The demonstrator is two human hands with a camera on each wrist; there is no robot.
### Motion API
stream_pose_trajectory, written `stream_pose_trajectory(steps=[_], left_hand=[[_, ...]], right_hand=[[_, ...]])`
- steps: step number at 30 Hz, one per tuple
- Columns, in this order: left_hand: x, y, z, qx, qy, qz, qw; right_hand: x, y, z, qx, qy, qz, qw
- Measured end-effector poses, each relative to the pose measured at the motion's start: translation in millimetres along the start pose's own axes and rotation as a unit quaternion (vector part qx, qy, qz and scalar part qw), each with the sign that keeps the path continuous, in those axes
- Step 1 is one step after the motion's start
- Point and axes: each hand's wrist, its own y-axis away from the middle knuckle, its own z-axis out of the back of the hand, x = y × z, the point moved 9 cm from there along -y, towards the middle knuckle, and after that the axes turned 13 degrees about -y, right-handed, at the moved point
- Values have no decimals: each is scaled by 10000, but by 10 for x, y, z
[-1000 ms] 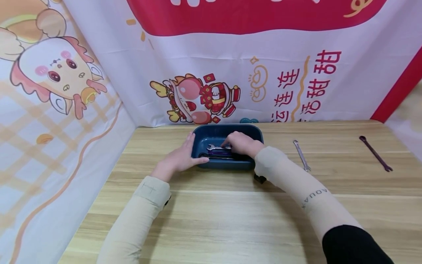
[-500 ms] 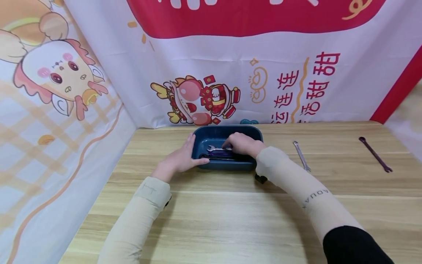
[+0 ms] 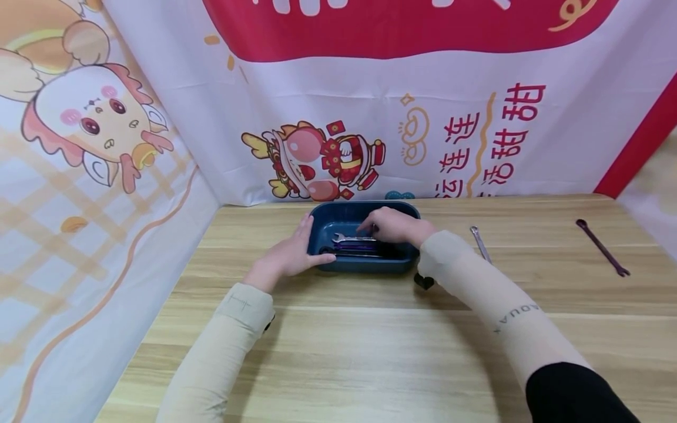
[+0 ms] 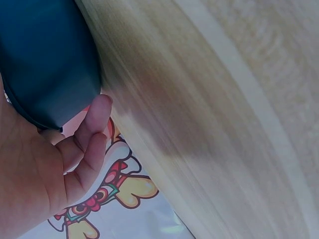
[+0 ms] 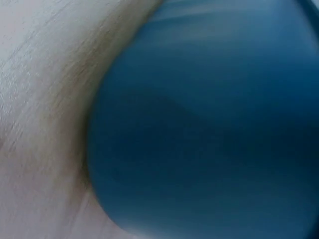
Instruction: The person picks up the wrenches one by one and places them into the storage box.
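Observation:
In the head view a dark blue, rounded plastic box (image 3: 365,267) stands at the back of the table. Several wrenches lie in it: a silver wrench (image 3: 346,238), a purple one (image 3: 344,247) and a black one (image 3: 346,253). My left hand (image 3: 282,257) braces the box's left end, fingers along the side wall and thumb across the front rim. Two of its fingers (image 4: 94,124) show against the box in the left wrist view. My right hand (image 3: 396,226) reaches inside from the right, above the wrenches. Whether it holds anything is hidden. The right wrist view shows only the box's outer wall (image 5: 199,124) and tabletop.
To the right of the box another silver wrench (image 3: 480,242) lies on the wooden table (image 3: 338,352), partly behind my right sleeve. Further right lies a dark purple wrench (image 3: 602,247). A printed cloth (image 3: 338,82) hangs close behind the box.
My right hand has lifted slightly and shifted right inside the box. Its sleeve now covers the lower end of the silver wrench on the table. The left hand and box stay put.

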Motion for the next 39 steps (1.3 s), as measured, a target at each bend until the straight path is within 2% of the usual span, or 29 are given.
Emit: stream_pose_trajectory(steps=[16,31,39], left_hand=[[12,7,-12,24,98,43,9999],[-1,-4,4,18,55,63,10000],[-14,1,12,70,47,61,9999]], right_hand=[[87,150,141,-167,-164,72,9997],[116,516,360,-491,-261,648,9964],[64,717,513,-688,-394,572,9952]])
